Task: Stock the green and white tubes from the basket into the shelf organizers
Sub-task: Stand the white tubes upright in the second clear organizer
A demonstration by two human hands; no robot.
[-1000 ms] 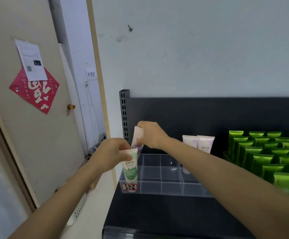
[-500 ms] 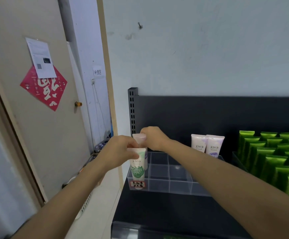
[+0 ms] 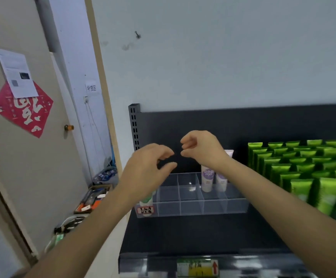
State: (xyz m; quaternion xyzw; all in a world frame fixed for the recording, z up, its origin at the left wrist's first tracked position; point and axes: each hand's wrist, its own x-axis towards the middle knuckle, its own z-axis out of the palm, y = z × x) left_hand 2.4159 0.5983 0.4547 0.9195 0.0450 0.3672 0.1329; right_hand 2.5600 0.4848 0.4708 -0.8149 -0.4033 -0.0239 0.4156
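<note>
Head view: left hand (image 3: 143, 173) and right hand (image 3: 202, 147), fingers (image 3: 166, 153) loosely curled and empty, hover above the upright green-white tube (image 3: 146, 200).

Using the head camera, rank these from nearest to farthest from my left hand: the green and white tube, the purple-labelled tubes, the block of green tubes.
1. green and white tube: just below the left hand, in the front-left compartment of the organizer.
2. purple-labelled tubes: back row, to the right.
3. block of green tubes: far right.
</note>
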